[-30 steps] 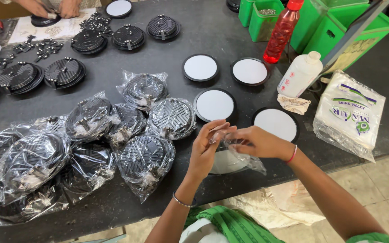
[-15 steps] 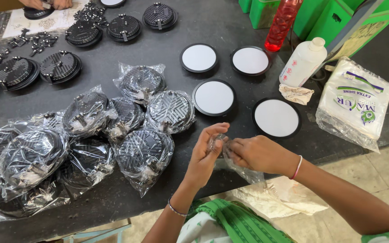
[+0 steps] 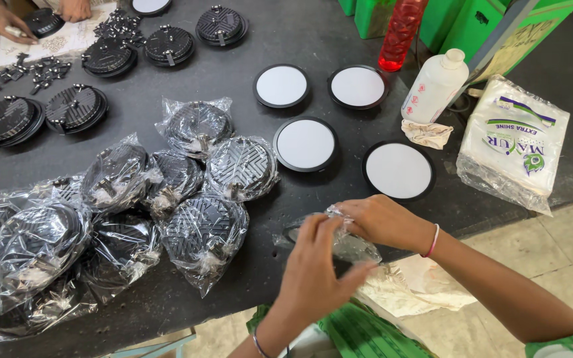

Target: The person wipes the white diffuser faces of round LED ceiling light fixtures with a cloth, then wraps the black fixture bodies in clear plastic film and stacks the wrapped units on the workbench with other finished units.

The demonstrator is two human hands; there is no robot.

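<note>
At the near edge of the dark table [image 3: 247, 40], both my hands pinch the gathered top of a clear plastic bag [image 3: 353, 246] with a round black disc inside it. My left hand [image 3: 316, 265] covers the bag from the front. My right hand [image 3: 382, 221] grips the twisted plastic from the right. Most of the disc is hidden under my hands. A heap of similar bagged black discs [image 3: 197, 232] lies to the left. Round discs with white faces [image 3: 398, 170] lie flat just beyond my hands.
A white plastic bottle [image 3: 436, 86], a red bottle [image 3: 400, 30], a crumpled cloth [image 3: 426, 132] and a packet of wipes [image 3: 513, 149] sit at the right. Unbagged black discs [image 3: 74, 106] and small metal parts lie far left, where another person's hands [image 3: 74, 9] work. Green crates [image 3: 472, 23] stand behind.
My view has drifted toward the table. My hands stay together on the bag's top, with the left hand now lower and covering more of the bag.
</note>
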